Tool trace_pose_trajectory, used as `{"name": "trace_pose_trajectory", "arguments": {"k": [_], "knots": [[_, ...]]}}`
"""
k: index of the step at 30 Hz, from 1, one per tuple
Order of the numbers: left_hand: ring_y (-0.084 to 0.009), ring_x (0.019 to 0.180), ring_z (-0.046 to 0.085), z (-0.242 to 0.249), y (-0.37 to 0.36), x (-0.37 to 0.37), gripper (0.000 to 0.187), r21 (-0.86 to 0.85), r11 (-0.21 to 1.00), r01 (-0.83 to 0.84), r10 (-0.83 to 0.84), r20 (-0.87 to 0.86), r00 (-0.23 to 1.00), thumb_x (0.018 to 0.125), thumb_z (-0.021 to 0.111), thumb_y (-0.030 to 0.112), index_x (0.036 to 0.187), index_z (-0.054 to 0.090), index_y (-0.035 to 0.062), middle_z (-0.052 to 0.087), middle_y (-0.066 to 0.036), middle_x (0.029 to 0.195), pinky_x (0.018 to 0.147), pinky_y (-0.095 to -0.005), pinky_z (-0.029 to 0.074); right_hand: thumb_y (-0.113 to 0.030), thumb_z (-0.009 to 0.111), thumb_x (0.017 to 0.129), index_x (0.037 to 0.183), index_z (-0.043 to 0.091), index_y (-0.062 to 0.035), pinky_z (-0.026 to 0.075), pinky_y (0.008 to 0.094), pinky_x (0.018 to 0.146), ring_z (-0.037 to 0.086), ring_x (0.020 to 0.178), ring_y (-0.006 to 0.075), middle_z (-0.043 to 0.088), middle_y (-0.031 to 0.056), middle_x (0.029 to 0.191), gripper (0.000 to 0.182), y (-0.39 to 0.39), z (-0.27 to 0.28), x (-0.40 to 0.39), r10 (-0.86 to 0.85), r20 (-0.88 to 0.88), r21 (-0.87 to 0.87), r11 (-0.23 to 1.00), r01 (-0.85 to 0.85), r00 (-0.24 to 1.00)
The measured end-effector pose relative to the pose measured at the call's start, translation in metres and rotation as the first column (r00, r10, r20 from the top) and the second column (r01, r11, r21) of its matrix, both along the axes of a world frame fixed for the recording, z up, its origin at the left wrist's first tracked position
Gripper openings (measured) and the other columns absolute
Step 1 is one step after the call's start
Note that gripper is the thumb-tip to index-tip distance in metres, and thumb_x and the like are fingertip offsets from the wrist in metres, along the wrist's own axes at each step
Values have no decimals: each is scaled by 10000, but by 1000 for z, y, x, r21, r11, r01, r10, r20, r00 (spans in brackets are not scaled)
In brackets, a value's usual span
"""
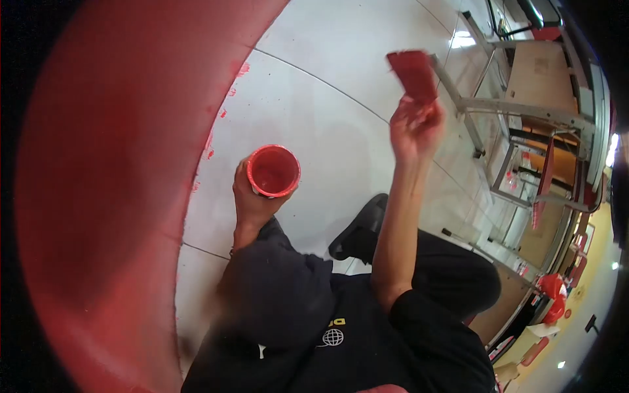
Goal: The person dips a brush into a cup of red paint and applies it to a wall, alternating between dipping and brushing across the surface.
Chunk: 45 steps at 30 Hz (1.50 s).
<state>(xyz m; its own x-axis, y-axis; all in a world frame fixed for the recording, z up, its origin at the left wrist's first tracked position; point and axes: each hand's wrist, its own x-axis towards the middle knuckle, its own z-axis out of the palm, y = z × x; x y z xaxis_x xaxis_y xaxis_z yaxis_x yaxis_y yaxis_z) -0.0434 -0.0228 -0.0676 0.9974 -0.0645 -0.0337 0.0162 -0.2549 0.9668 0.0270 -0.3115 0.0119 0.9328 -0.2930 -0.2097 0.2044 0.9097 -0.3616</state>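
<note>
My left hand (pixel 252 203) is wrapped round a can of red paint (pixel 274 171), its open top facing up and its rim smeared red. Raised away from the can, my right hand (pixel 416 128) grips a brush (pixel 414 73) covered in red, slightly blurred. Its handle is mostly hidden by my fingers. A large curved red surface (pixel 105 164) fills the left side of the view, and neither the brush nor the can touches it. Red smears (pixel 210 154) mark the floor along its edge.
White floor tiles (pixel 314 124) lie below me. Metal-framed tables or benches (pixel 524 108) stand at the right, with a plastic bottle (pixel 512 180) among them. My bent leg and dark shoe (pixel 360 229) are below the brush. A red bag (pixel 554 295) is at the lower right.
</note>
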Motion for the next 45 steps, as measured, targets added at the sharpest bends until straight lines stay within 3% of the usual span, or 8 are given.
{"name": "trace_pose_trajectory", "arguments": {"k": [6,18,31,34,36,40,44,45], "knots": [[-214,1035,598,7,25,9,717,-37,997,64,-66,-60,996,568,902,111,1185,543,49,605,-80,1136,876,-363,511,-108,683,823,789,587,-107,524,300,775,612,745,133,649,26,812,102,22,-30,8,-214,-338,138,952,273,916],[-221,1152,531,101,41,54,831,-4,972,233,-233,-14,972,608,874,89,1316,443,42,535,-113,1256,930,-372,488,-153,680,865,1057,573,-7,596,351,726,647,758,181,640,96,892,265,65,-109,39,72,-390,-260,948,-185,918],[-347,1200,455,300,63,24,1153,-66,928,366,-335,278,900,542,847,613,1408,326,58,457,-114,1319,1029,-530,363,-269,651,876,1138,569,3,585,358,662,662,789,190,660,112,899,387,108,-161,108,380,-423,-22,903,-429,822],[-395,1175,429,328,19,10,1283,-178,944,278,-224,275,935,439,821,725,1410,309,61,442,-152,1285,991,-584,361,-224,623,889,1155,559,19,578,382,758,658,849,203,651,119,955,366,105,-167,114,423,-350,-2,892,-452,836],[-284,951,426,344,-39,0,974,21,999,-26,20,258,966,513,890,500,1295,446,127,458,-31,1025,900,-514,322,-198,610,894,1165,551,36,572,390,809,658,893,220,645,127,992,364,97,-172,113,422,-304,17,899,-438,854],[-377,1064,427,362,-53,-16,1344,177,920,-349,257,402,879,383,856,703,1397,254,57,431,-164,1142,903,-594,367,-113,574,889,1207,491,96,526,400,939,637,993,274,601,183,1127,389,85,-185,97,429,-270,321,884,-339,862],[-353,1009,453,355,-37,-19,1274,-29,1000,5,5,336,942,441,836,710,1365,257,52,446,-170,1120,846,-565,385,-125,591,903,1220,514,78,537,375,922,645,976,250,623,168,1113,384,84,-200,85,462,-323,243,884,-399,826],[-340,973,467,349,-60,-17,1266,217,920,-328,218,413,884,468,799,750,1360,254,37,441,-155,1058,810,-545,392,-137,604,909,1209,544,61,531,368,932,642,988,246,627,160,1119,364,86,-204,86,468,-343,196,883,-425,814]]}}
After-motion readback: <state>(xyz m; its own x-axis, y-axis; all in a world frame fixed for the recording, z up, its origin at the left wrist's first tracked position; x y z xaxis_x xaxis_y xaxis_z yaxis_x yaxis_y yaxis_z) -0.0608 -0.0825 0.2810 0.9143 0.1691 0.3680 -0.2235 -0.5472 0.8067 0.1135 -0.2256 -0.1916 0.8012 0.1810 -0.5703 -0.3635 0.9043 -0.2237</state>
